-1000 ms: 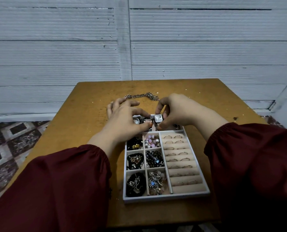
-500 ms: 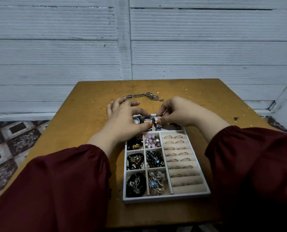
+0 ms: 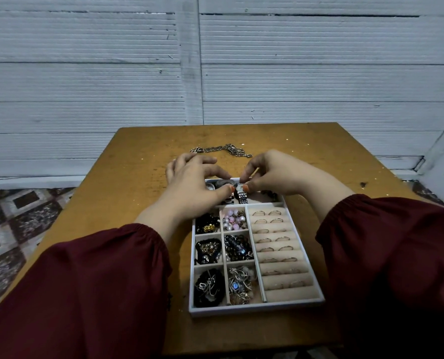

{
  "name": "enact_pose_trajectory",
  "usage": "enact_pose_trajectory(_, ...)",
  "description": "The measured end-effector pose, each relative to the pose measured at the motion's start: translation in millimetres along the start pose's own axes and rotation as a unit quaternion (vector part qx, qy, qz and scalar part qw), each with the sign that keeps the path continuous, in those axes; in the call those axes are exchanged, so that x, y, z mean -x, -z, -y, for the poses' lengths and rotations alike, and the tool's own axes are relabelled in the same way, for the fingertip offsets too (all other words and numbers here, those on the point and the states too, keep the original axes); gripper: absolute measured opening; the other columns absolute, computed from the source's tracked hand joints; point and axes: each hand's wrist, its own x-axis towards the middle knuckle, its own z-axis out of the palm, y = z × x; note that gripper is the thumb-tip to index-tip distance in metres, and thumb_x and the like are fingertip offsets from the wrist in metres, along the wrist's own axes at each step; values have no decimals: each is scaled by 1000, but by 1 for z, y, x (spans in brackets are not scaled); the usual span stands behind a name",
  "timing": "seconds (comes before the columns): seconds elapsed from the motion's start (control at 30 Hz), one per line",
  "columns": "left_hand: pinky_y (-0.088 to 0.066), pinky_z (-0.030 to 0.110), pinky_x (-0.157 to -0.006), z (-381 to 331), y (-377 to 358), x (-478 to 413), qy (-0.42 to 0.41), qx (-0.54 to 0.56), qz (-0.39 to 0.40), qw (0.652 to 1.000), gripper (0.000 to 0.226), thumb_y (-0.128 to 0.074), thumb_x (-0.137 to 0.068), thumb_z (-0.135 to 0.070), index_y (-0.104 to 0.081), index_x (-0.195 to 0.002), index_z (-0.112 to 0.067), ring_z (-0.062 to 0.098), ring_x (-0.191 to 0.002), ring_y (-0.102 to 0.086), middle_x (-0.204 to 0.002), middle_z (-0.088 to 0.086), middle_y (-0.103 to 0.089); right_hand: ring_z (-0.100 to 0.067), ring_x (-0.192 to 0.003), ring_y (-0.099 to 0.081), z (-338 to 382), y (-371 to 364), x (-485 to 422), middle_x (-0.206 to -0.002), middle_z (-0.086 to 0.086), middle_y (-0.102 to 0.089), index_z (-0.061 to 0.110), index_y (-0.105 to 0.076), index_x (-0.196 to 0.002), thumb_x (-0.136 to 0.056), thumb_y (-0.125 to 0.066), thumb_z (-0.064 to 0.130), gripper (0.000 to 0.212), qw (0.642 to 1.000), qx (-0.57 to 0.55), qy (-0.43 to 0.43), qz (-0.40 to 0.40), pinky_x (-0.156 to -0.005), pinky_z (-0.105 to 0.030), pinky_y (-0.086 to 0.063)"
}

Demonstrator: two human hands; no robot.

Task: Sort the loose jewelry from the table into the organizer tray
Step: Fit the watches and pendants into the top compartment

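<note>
A grey organizer tray [image 3: 257, 310] lies on the wooden table [image 3: 127, 193], its small compartments full of beads and earrings, its right column of ring rolls [image 3: 280, 244] holding several thin rings. Over the tray's far compartment, my left hand [image 3: 192, 190] and my right hand [image 3: 275, 174] meet. My right hand pinches a silver metal-band watch [image 3: 241, 195] at its case. My left hand's thumb and fingers curl round a dark watch [image 3: 223, 183] beside it. A silver chain [image 3: 223, 150] lies loose on the table beyond my hands.
The table stands against a white ribbed wall [image 3: 215, 73]. Patterned floor tiles [image 3: 11, 221] show to the left. My dark red sleeves [image 3: 99, 288] cover the near table edge on both sides of the tray.
My right hand has lowered the silver watch from above the tray rim down into the far compartment. My left hand has stayed in place.
</note>
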Motion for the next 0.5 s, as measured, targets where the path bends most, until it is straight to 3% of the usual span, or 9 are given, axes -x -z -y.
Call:
enact_pose_trajectory(0.1, -6, 42, -110, 1, 0, 0, 2, 4, -4, 1000, 22, -66, -79, -44, -66, -101, -42, 13, -134, -17, -136, -16, -46, -20, -71, -68, -1, 0, -1, -87, -11, -74, 12, -68, -93, -78, -76, 12, 16, 1000, -6, -6, 4, -72, -37, -57)
enact_pose_trajectory(0.2, -6, 40, -108, 0, 0, 0, 3, 9, -11, 1000, 21, -67, -80, -42, -66, -101, -41, 13, -133, -18, -135, -16, -47, -17, -70, -66, 0, -1, -2, -86, -7, -73, 16, -69, -93, -78, -76, 18, 16, 1000, 10, -9, 0, -70, -32, -55)
enact_pose_trajectory(0.33, -8, 38, -107, -4, 0, -2, 0, 10, -15, 1000, 21, -65, -79, -44, -66, -100, -41, 13, -133, -20, -133, -15, -48, -8, -54, -59, 3, -3, -2, -75, 0, -69, 19, -68, -91, -79, -75, 20, 14, 999, 28, -16, -6, -49, -16, -44)
enact_pose_trajectory(0.5, -9, 36, -105, -6, 3, -2, 2, 29, -19, 999, 26, -55, -68, -51, -63, -91, -45, 12, -130, -22, -129, -17, -50, -4, -50, -56, 6, -3, -1, -69, 6, -65, 18, -69, -92, -80, -72, 18, 12, 999, 36, -18, 0, -43, -13, -39)
